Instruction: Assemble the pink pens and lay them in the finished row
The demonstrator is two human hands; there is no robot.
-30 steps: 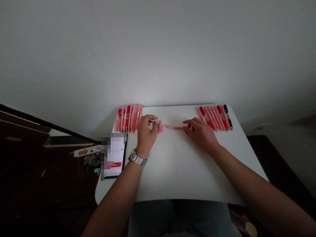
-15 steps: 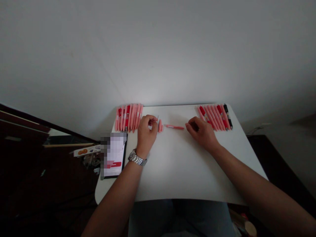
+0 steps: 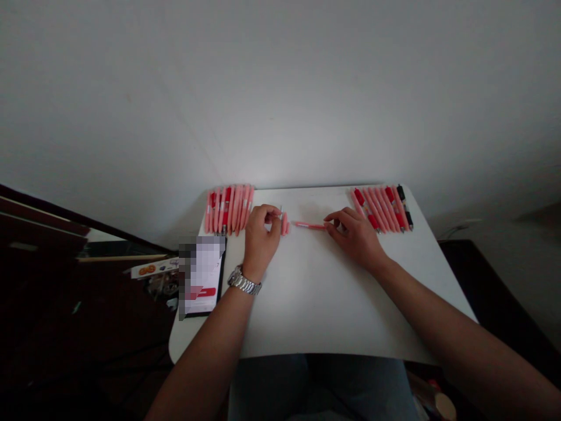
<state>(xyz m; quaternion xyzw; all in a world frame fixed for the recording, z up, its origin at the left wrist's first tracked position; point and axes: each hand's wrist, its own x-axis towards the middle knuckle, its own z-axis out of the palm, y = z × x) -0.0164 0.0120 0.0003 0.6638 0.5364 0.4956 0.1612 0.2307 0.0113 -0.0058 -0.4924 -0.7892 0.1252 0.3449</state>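
Note:
My left hand [image 3: 262,229] is closed in a pinch on a thin pale stick [image 3: 281,209], most of it hidden by the fingers. Just right of those fingertips lie short pink pen parts [image 3: 284,223] on the white table [image 3: 315,304]. A pink pen [image 3: 309,225] with a white label lies crosswise between my hands. Thumb and fingertips of my right hand [image 3: 353,237] are closed on its right end.
Pink and red pens [image 3: 228,209] stand in a row at the back left. Another row of pink, red and black pens [image 3: 383,209] lies at the back right. A phone or tablet [image 3: 204,278] rests on the left edge. The wall [image 3: 280,117] rises directly behind the table.
My right hand has moved slightly left and its fingers have closed on the right end of the pink pen. The left hand has barely moved; less of the pale stick shows.

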